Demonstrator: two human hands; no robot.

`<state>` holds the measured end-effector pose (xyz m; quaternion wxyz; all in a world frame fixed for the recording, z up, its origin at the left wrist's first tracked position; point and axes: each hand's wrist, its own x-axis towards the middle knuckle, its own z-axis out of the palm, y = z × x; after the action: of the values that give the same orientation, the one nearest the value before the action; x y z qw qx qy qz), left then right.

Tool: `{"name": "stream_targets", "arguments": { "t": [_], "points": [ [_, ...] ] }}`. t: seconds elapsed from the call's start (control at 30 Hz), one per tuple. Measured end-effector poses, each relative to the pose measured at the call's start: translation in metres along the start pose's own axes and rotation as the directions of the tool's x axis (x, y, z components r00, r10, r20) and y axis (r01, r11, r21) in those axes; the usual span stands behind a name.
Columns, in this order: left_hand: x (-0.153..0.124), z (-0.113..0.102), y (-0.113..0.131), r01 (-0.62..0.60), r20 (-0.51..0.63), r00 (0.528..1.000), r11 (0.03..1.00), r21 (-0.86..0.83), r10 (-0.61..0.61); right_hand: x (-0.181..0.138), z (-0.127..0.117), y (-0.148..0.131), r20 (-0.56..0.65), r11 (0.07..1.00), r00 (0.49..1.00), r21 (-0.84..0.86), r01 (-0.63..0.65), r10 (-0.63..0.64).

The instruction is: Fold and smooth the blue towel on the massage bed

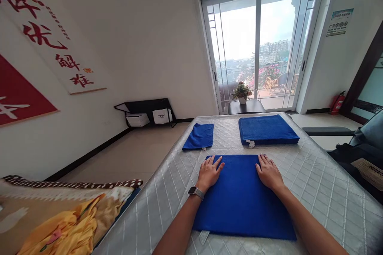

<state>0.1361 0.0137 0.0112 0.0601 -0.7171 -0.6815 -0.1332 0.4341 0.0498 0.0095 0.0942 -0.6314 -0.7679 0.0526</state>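
A folded blue towel [239, 203] lies flat on the grey quilted mattress [317, 183] right in front of me. My left hand [208, 173], with a watch on its wrist, rests palm down on the towel's far left corner, fingers spread. Pressed flat on the far right corner is my right hand [269, 172], fingers also stretched out. Neither hand holds anything. Beyond them lie a small folded blue towel [199, 136] at the left and a larger folded blue stack [266, 129] at the right.
A patterned blanket with yellow cloth [66, 219] lies at the mattress's near left. Behind the mattress stand a small dark table with a potted plant [241, 92] and a glass balcony door [257, 48]. A dark chair [356, 151] sits at the right, a fire extinguisher [337, 102] by the wall.
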Motion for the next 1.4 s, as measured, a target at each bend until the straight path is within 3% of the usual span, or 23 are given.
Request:
{"name": "stream_targets", "arguments": {
  "t": [0.77,1.17,1.4],
  "points": [
    [-0.002,0.002,-0.002,-0.01,0.046,0.999,1.0,0.002,0.01,0.001,0.002,0.002,-0.005,1.0,1.0,0.019,0.003,-0.003],
    [0.002,0.017,-0.007,0.118,0.055,0.991,0.993,0.026,-0.12,-0.001,0.001,-0.002,-0.025,0.999,0.999,-0.032,-0.041,0.04],
    [0.016,0.011,-0.008,0.188,0.135,0.972,0.981,0.049,-0.193,-0.001,0.001,-0.004,-0.028,0.995,0.994,0.028,-0.101,0.101]
  ]
}}
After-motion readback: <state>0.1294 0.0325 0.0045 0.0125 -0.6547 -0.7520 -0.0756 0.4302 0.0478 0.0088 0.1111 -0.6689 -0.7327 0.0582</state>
